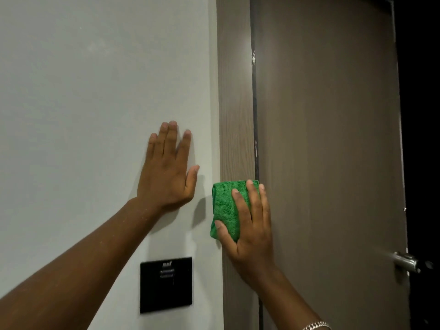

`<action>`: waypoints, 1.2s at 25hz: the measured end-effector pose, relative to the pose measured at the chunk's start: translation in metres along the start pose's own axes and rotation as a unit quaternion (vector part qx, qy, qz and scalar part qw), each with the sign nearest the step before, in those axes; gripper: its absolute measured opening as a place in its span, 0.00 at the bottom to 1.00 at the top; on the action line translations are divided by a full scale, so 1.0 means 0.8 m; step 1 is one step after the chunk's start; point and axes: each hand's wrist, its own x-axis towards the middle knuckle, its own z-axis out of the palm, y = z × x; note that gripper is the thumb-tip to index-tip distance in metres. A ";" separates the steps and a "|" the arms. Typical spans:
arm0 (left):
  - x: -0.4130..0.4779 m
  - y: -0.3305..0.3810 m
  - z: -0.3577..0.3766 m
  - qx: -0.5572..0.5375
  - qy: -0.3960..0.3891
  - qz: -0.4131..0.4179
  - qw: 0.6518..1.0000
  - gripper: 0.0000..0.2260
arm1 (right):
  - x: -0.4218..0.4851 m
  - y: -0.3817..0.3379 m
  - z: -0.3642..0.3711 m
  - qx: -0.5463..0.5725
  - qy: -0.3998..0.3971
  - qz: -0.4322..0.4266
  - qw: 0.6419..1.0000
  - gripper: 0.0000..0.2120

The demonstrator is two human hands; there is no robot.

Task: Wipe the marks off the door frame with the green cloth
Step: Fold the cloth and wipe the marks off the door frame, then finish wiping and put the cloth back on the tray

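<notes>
A folded green cloth [225, 206] is pressed flat against the brown wood-grain door frame [234, 110], held there by my right hand [250, 232] with fingers spread over it. My left hand [167, 170] rests flat on the pale wall to the left of the frame, fingers apart, holding nothing. Pale scuff marks [253, 57] show on the frame's dark inner edge well above the cloth, and a fainter one [256, 148] sits just above the cloth.
The brown door [333, 139] stands to the right of the frame, with a metal handle [406, 260] at its right edge and darkness beyond. A black wall panel [166, 284] is mounted below my left hand. A metal bracelet [316, 326] circles my right wrist.
</notes>
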 end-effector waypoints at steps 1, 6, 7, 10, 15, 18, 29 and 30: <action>-0.029 0.015 0.002 -0.030 -0.016 0.008 0.999 0.34 | -0.020 0.000 -0.004 0.005 -0.020 0.009 1.000 0.33; -0.172 0.122 0.012 -0.218 -0.141 -0.097 0.961 0.29 | -0.093 -0.016 -0.034 0.102 -0.104 0.084 0.986 0.33; -0.188 0.142 0.010 -0.248 -0.145 -0.140 0.948 0.27 | -0.105 -0.019 -0.041 0.145 -0.111 0.111 0.977 0.32; -0.224 0.179 0.005 -0.332 -0.112 -0.224 0.909 0.18 | -0.148 -0.023 -0.060 0.243 -0.127 0.143 0.951 0.32; -0.332 0.165 -0.018 -0.431 -0.090 -0.354 0.825 0.07 | -0.236 -0.071 -0.076 0.374 -0.170 0.314 0.856 0.38; -0.410 0.136 -0.037 -0.416 -0.104 -0.483 0.763 0.11 | -0.292 -0.120 -0.063 0.422 -0.227 0.461 0.747 0.38; -0.748 0.041 -0.070 -0.236 -0.229 -0.820 0.469 0.08 | -0.564 -0.276 0.023 0.302 -0.535 0.509 0.603 0.31; -0.778 0.045 -0.067 -0.229 -0.251 -0.821 0.459 0.09 | -0.592 -0.280 0.024 0.278 -0.556 0.511 0.594 0.30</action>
